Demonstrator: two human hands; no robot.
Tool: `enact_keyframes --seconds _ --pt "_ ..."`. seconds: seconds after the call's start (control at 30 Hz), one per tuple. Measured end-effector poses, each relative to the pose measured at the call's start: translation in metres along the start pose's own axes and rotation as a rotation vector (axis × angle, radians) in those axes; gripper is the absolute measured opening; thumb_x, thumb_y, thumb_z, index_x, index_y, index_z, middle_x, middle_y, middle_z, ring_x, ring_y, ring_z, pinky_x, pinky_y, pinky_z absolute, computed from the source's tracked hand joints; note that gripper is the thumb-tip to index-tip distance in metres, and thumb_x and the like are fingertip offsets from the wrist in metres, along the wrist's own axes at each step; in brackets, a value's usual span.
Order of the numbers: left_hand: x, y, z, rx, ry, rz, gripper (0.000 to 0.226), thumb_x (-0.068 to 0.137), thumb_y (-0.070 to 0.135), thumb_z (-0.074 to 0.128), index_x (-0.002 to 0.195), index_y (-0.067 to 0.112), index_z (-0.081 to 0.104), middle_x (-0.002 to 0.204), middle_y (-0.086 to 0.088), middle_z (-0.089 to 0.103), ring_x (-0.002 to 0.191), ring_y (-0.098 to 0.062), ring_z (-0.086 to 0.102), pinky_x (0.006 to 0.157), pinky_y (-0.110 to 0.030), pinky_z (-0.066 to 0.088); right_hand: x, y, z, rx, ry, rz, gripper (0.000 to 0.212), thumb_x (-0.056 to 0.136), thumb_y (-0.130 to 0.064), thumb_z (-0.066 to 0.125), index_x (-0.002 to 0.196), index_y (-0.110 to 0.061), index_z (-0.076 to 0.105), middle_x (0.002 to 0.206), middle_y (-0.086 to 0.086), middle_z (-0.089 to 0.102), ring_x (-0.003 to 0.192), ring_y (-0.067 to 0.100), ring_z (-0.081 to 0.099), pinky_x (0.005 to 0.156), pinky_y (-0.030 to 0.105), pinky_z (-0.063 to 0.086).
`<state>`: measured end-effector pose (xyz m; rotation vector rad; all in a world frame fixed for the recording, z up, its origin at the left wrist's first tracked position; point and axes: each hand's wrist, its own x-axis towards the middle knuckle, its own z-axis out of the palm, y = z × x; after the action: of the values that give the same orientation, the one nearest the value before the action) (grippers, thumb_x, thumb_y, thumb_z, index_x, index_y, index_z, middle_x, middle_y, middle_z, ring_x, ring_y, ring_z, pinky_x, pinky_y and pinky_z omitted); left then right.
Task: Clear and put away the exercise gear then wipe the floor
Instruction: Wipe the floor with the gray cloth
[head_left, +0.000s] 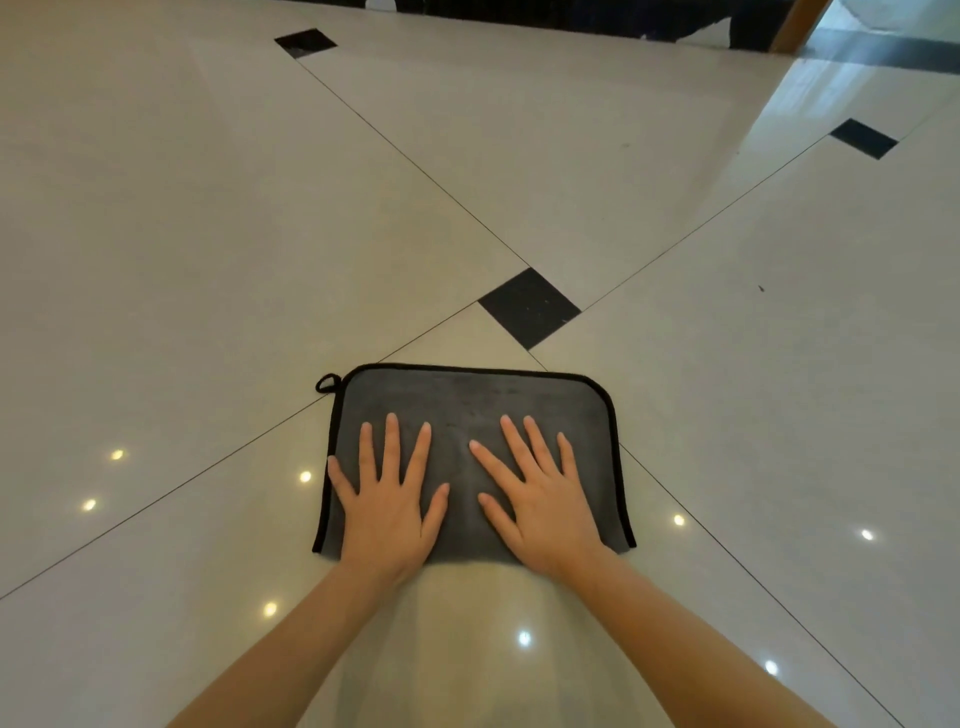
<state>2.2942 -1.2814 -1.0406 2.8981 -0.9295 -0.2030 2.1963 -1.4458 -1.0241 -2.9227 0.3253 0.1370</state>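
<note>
Two bare hands pressed flat on a dark grey rectangular microfibre cloth with black edging (470, 415), side by side: left hand (387, 501) on the cloth's left half, right hand (540, 506) on its right half. Fingers straight and spread on both, gripping nothing. Cloth spread on the glossy cream tiled floor (208, 234), small black hanging loop (326, 383) at its far left corner. Just beyond the cloth's far edge, a black diamond-shaped inset tile (529, 307) where grout lines cross.
</note>
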Motion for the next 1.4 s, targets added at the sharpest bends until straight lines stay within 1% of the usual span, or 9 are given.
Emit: enact_keyframes --seconds 0.1,0.27,0.43,0.53,0.67,0.83,0.93,1.23,1.4 --pt "0.036 0.002 -0.003 0.007 0.013 0.009 0.067 0.092 0.059 0.001 0.148 0.026 0.014 0.154 -0.014 0.022 0.141 -0.039 0.017 0.104 -0.065 0.008 0.031 0.010 -0.004 0.028 0.022 0.012 0.058 0.093 -0.060 0.012 0.147 -0.040 0.007 0.159 0.001 0.002 0.145 0.023 -0.007 0.115 0.044 -0.009" --pt "0.088 0.006 -0.010 0.000 0.039 0.017 0.070 0.082 0.061 -0.001 0.146 0.033 -0.006 0.158 -0.007 -0.003 0.144 -0.032 -0.008 0.108 -0.060 -0.008 0.075 0.027 -0.011 0.030 0.045 0.051 0.060 0.091 -0.058 0.010 0.147 -0.039 0.004 0.159 0.001 -0.001 0.145 0.022 -0.009 0.115 0.044 -0.009" --pt "0.144 0.013 -0.019 0.001 0.029 0.027 0.077 0.076 0.063 -0.009 0.147 0.035 -0.009 0.158 -0.005 -0.011 0.143 -0.030 -0.015 0.109 -0.059 -0.011 0.122 0.050 -0.019 -0.014 0.045 0.072 0.064 0.087 -0.059 0.000 0.147 -0.040 -0.001 0.159 0.000 -0.004 0.145 0.021 -0.010 0.116 0.044 -0.007" --pt "0.175 0.017 -0.022 -0.005 0.041 0.037 0.070 0.082 0.062 0.000 0.147 0.036 -0.008 0.158 -0.004 -0.011 0.143 -0.030 -0.014 0.109 -0.060 -0.010 0.149 0.063 -0.024 -0.019 0.057 0.074 0.064 0.086 -0.059 -0.001 0.148 -0.039 0.001 0.159 0.000 -0.003 0.145 0.021 -0.009 0.116 0.045 -0.006" --pt "0.205 0.018 -0.025 -0.002 0.059 0.039 0.061 0.094 0.057 0.017 0.148 0.036 -0.005 0.158 -0.004 -0.010 0.144 -0.029 -0.014 0.109 -0.060 -0.009 0.177 0.075 -0.030 -0.020 0.064 0.084 0.065 0.089 -0.056 0.007 0.149 -0.033 0.001 0.159 0.000 -0.001 0.146 0.020 -0.007 0.117 0.045 -0.005" --pt "0.226 0.021 -0.027 -0.006 0.060 0.032 0.062 0.094 0.056 0.021 0.149 0.035 0.000 0.158 -0.005 -0.006 0.144 -0.030 -0.011 0.109 -0.061 -0.008 0.203 0.087 -0.034 -0.051 0.065 0.037 0.069 0.088 -0.056 0.003 0.150 -0.027 0.002 0.159 0.000 0.002 0.146 0.020 -0.004 0.117 0.045 -0.003" --pt "0.234 0.022 -0.030 0.002 0.045 0.030 0.063 0.094 0.057 0.021 0.149 0.035 0.001 0.159 -0.005 -0.005 0.144 -0.031 -0.010 0.109 -0.061 -0.007 0.210 0.089 -0.037 -0.064 0.041 0.020 0.058 0.097 -0.049 0.013 0.150 -0.028 0.002 0.159 0.000 -0.001 0.146 0.021 -0.006 0.116 0.044 -0.003" --pt "0.238 0.023 -0.057 0.062 -0.166 0.044 0.067 0.093 0.058 0.028 0.149 0.032 0.003 0.158 -0.008 0.000 0.144 -0.033 0.001 0.115 -0.053 0.008 0.216 0.080 -0.056 -0.080 -0.176 0.073 0.057 0.101 -0.043 0.018 0.150 -0.026 -0.004 0.159 0.002 -0.009 0.145 0.024 -0.008 0.117 0.045 0.001" --pt "0.209 0.023 -0.060 0.057 -0.213 0.078 0.069 0.093 0.058 0.032 0.150 0.031 0.004 0.158 -0.007 0.000 0.144 -0.032 0.001 0.115 -0.050 0.011 0.194 0.072 -0.060 -0.072 -0.228 0.050 0.056 0.101 -0.040 0.021 0.150 -0.026 -0.003 0.159 0.002 -0.008 0.145 0.025 -0.006 0.117 0.044 0.003"
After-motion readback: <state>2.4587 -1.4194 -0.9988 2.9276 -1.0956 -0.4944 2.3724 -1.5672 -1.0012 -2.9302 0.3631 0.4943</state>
